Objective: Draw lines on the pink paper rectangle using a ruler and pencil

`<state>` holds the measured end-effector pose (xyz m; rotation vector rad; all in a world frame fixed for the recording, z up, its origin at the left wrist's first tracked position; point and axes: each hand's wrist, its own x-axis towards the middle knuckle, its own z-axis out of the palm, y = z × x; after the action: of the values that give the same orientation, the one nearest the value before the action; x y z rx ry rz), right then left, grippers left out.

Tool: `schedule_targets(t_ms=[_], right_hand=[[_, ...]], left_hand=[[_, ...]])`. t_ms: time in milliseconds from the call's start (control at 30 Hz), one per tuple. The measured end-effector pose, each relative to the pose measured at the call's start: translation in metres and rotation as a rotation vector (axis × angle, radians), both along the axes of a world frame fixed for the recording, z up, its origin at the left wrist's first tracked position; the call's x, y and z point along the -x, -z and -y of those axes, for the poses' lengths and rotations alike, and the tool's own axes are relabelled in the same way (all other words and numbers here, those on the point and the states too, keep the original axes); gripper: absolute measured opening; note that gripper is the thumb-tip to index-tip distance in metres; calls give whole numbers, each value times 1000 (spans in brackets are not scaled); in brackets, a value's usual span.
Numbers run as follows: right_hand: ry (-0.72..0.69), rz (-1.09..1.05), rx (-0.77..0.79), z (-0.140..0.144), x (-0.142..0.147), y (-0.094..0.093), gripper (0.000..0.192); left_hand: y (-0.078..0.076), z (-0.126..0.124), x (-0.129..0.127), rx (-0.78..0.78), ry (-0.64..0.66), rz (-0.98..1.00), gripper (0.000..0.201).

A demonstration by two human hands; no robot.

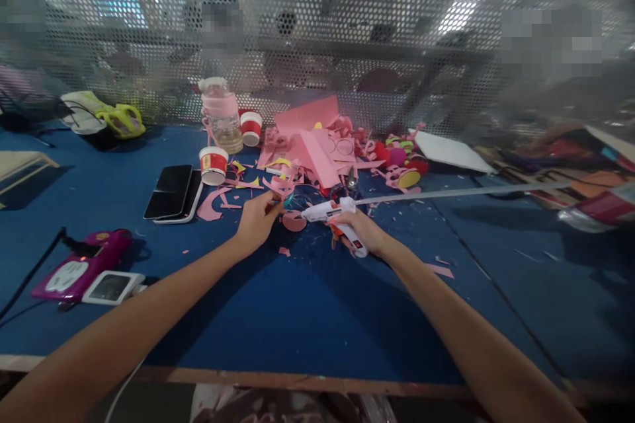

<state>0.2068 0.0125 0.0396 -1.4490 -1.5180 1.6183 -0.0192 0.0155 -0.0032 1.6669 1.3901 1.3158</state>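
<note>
Craft workshop: blue worktable (297, 324), pink scraps (317, 155), glue gun (322, 211), perforated screen (317, 33).

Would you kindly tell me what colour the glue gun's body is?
The glue gun has a mostly white body, shown in the head view.

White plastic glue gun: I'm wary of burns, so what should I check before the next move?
1. Grip: ok; the right hand is wrapped around the handle of the white plastic glue gun.
2. Glue feed: ok; a long translucent glue stick extends from the gun's rear.
3. Left hand off the nozzle: ok; a gap shows between them.
4. Nozzle touching the flat, round pink disc: cannot tell; the tip appears by its right edge.
5. Nozzle temperature: cannot tell.
6. Surface free of scraps: not ok; cut pink scraps lie on the blue table.
</note>
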Motion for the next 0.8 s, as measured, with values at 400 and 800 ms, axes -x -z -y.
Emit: schedule_targets(t_ms=[400, 800], right_hand=[[61, 39, -18, -1, 0, 0, 14], [72, 62, -17, -1, 1, 1, 16]], left_hand=[[3, -1, 0, 1, 5, -15, 13], [2, 0, 0, -9, 8, -31, 6]])
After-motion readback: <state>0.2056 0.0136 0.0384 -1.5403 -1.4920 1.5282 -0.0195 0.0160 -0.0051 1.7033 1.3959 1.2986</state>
